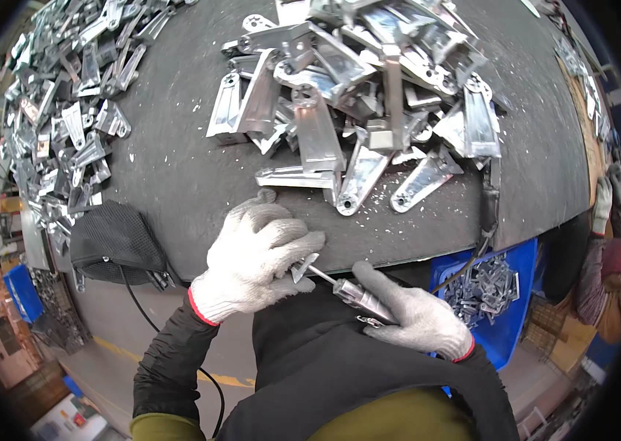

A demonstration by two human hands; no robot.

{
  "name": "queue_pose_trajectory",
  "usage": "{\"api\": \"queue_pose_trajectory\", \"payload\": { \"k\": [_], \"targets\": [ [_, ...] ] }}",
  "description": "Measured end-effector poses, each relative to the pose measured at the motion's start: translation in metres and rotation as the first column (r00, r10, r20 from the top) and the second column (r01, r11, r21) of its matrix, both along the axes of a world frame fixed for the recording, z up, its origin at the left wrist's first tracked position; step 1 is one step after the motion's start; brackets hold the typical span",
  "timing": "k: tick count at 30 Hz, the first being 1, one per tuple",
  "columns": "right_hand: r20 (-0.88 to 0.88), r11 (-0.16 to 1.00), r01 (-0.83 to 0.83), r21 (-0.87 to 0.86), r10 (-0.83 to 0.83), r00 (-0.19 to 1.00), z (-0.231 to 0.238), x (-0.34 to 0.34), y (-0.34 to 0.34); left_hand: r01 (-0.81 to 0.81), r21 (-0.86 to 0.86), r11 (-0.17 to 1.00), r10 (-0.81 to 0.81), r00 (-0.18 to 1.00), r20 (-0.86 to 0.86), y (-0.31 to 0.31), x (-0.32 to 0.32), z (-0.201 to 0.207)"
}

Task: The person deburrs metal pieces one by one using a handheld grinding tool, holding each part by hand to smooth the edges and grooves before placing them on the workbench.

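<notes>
My left hand (257, 250), in a white knit glove with a red cuff, is closed over a small shiny metal casting (302, 269); most of the casting is hidden by the fingers. My right hand (424, 317), gloved the same way, grips the silver body of a thin-shafted hand tool (360, 298). The tool's shaft points up and left, its tip meeting or very close to the casting. Both hands are at the near edge of a dark table (200, 173). Just beyond them lies a heap of tapered silver metal brackets (321, 140), each with a round holed end.
Another large heap of metal castings (79, 121) covers the table's left side. A black mesh-covered object (116, 239) with a cable sits at the left edge. Below the right edge, a blue bin (510, 327) holds small metal pieces. Another person's gloved hand (603, 206) shows far right.
</notes>
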State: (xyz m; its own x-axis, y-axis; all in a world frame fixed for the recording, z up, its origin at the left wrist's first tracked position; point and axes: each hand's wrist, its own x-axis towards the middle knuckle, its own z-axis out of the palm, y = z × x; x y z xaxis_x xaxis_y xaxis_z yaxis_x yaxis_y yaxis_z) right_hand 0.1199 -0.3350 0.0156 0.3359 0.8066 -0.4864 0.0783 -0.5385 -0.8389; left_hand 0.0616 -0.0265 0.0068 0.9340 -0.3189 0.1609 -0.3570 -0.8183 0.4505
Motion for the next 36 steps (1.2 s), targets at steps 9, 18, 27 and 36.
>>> {"api": "queue_pose_trajectory", "payload": {
  "k": [9, 18, 27, 36],
  "targets": [
    [0.146, 0.813, -0.253, -0.525, 0.378, 0.914, 0.055, 0.009, 0.062, -0.018, 0.023, 1.000, 0.019, 1.000, -0.020, 0.006, -0.002, -0.002],
    [0.295, 0.924, -0.058, -0.377, 0.179, 0.939, 0.041, -0.018, 0.026, 0.022, -0.016, 1.000, -0.021, 0.998, 0.057, 0.000, 0.003, -0.001],
    [0.271, 0.936, -0.004, -0.353, 0.106, 0.957, 0.082, 0.004, 0.012, 0.024, -0.190, 0.981, 0.037, 0.950, 0.310, 0.036, 0.017, 0.033],
    [0.020, 0.793, 0.460, 0.399, -0.509, 0.860, -0.034, 0.028, -0.007, -0.626, -0.684, 0.373, 0.515, 0.753, -0.409, 0.068, 0.113, 0.008]
  ]
}}
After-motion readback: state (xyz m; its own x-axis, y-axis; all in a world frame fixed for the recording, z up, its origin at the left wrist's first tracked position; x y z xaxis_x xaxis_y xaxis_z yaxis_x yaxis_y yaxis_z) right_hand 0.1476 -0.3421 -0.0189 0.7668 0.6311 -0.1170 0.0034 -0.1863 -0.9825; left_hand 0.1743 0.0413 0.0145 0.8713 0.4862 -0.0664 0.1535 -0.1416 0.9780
